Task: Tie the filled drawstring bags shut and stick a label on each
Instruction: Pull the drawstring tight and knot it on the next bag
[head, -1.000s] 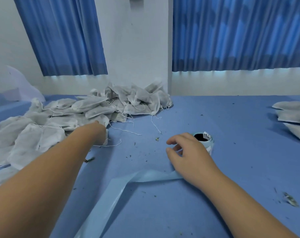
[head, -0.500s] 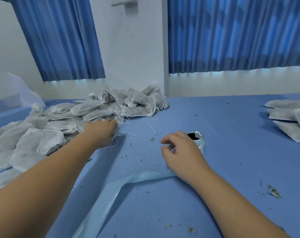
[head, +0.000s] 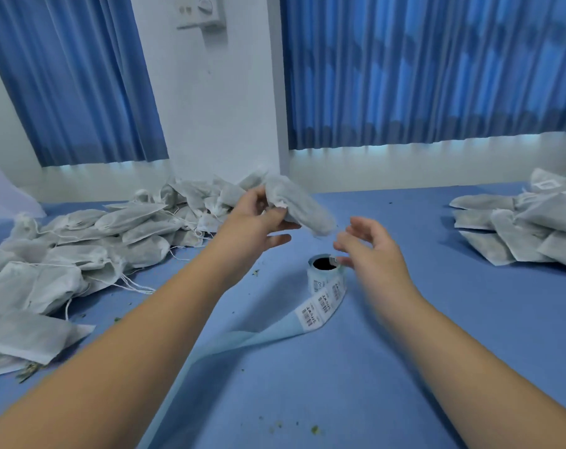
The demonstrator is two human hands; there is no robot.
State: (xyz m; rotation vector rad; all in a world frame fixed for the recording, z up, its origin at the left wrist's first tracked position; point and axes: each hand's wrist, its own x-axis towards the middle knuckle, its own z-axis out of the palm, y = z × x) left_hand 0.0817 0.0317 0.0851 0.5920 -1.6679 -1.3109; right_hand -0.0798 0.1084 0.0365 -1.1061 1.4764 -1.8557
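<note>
My left hand (head: 255,222) grips one filled white drawstring bag (head: 302,205) by its gathered top and holds it in the air above the blue table. My right hand (head: 369,247) hovers just right of the bag, fingers spread and loosely bent, holding nothing. Below it stands a roll of barcode labels (head: 326,275), with its blue backing strip (head: 242,345) trailing toward me. A big heap of untied bags (head: 90,241) with loose strings lies to the left.
A second stack of bags (head: 521,228) lies at the right edge of the blue table (head: 404,367). Green crumbs are scattered on the cloth. Blue curtains and a white wall close off the back.
My left hand has taken a bag from the left heap and lifted it to the centre. My right hand has risen off the label strip toward the bag.
</note>
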